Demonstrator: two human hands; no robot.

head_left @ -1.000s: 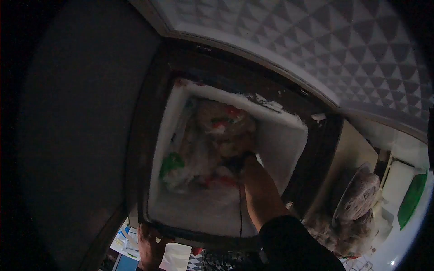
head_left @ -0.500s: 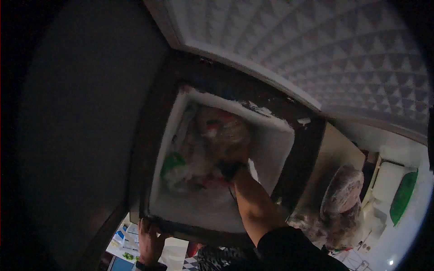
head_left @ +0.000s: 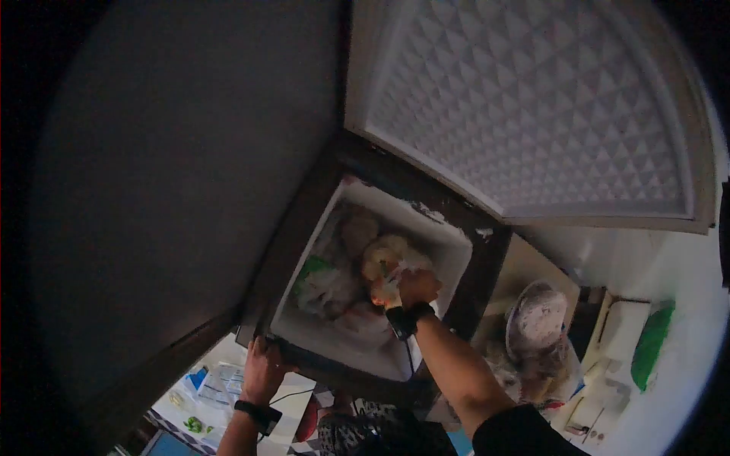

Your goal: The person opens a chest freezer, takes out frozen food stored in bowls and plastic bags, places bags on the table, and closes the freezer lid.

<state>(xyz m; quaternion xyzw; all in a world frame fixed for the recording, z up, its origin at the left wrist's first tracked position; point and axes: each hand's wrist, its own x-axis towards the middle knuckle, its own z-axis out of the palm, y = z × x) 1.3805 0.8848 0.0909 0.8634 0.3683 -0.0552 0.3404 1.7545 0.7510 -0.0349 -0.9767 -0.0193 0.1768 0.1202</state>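
Observation:
A chest freezer, its frosty white inner wall [head_left: 450,247] showing, stands with its lid up. Inside it my right hand [head_left: 414,287] is closed on a clear plastic bag of pale yellowish food [head_left: 388,254]. What the food is I cannot make out, and my fingers are partly hidden. Other plastic bags [head_left: 327,292] lie under and beside it, one with a green patch. My left hand [head_left: 264,368] grips the freezer's dark front rim [head_left: 334,365] with its fingers curled over the edge. Both wrists wear dark bands.
The raised freezer lid [head_left: 532,114] has a white patterned inside. A large dark panel [head_left: 167,175] rises on the left. To the right a pinkish bowl [head_left: 536,319] sits among plastic bags. Lower left, a white surface [head_left: 220,403] holds bags and green items.
My right hand has come up from deeper in the freezer with the bag of yellowish food in it. My left hand stays at the front rim. The view has shifted.

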